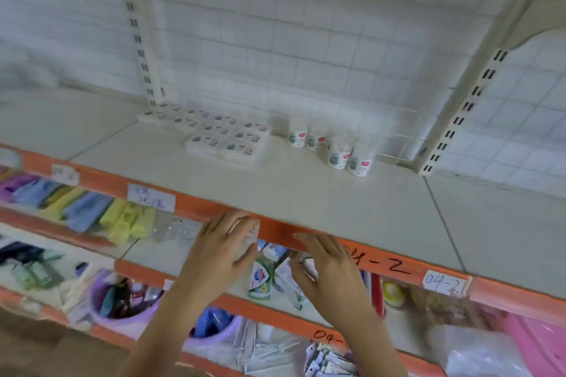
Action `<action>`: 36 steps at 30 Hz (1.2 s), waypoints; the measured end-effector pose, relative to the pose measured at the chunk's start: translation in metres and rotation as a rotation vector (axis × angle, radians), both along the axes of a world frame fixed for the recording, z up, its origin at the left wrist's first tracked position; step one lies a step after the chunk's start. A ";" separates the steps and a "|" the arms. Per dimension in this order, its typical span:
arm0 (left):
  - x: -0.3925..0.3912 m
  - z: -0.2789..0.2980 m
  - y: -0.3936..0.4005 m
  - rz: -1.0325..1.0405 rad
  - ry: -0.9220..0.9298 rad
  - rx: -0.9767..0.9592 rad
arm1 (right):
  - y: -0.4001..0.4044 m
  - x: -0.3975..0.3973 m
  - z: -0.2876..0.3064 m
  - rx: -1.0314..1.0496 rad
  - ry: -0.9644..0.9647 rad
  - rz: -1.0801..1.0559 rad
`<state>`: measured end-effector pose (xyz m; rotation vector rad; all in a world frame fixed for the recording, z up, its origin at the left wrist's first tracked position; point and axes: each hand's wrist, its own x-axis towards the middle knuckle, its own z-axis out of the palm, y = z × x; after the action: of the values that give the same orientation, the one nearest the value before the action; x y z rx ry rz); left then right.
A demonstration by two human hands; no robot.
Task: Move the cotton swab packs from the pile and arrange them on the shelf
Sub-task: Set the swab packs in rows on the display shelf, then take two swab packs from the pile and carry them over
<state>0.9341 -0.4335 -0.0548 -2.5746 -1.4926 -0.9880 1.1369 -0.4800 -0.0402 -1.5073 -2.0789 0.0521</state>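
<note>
Several flat white cotton swab packs (226,139) lie in rows at the back left of the cream shelf (306,193). Beside them stand several round swab tubs (337,150). Below the shelf's orange front edge, a loose pile of small packs (272,269) lies on the lower shelf. My left hand (223,248) reaches into that pile, its fingers and thumb curled round a whitish pack (248,242). My right hand (324,266) is over the right side of the pile with fingers stretched out; a white pack edge shows by its thumb. The frame is blurred.
The orange strip (398,266) carries handwritten labels. The lower shelves hold coloured cloths (92,211), purple tubs (122,306) and bagged goods (330,361). A slotted upright (465,107) and a wire grid back the shelf.
</note>
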 end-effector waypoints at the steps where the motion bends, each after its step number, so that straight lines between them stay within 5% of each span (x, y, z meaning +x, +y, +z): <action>1: -0.017 -0.007 -0.015 0.073 -0.007 -0.036 | -0.005 -0.009 -0.005 -0.027 -0.002 0.057; 11: -0.171 -0.047 -0.197 0.710 -0.168 -0.388 | -0.055 -0.167 -0.039 -0.266 -0.003 0.591; 19: -0.268 -0.030 -0.253 1.018 -0.229 -0.368 | -0.055 -0.299 -0.029 -0.300 0.001 0.810; 36: -0.534 -0.007 -0.187 0.964 -0.185 -0.242 | 0.004 -0.564 -0.010 -0.236 -0.004 0.814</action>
<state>0.3999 -0.6210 -0.0623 -1.4702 -2.5974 -0.9108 0.5726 -0.4760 -0.0499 -0.6738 -2.6172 0.6130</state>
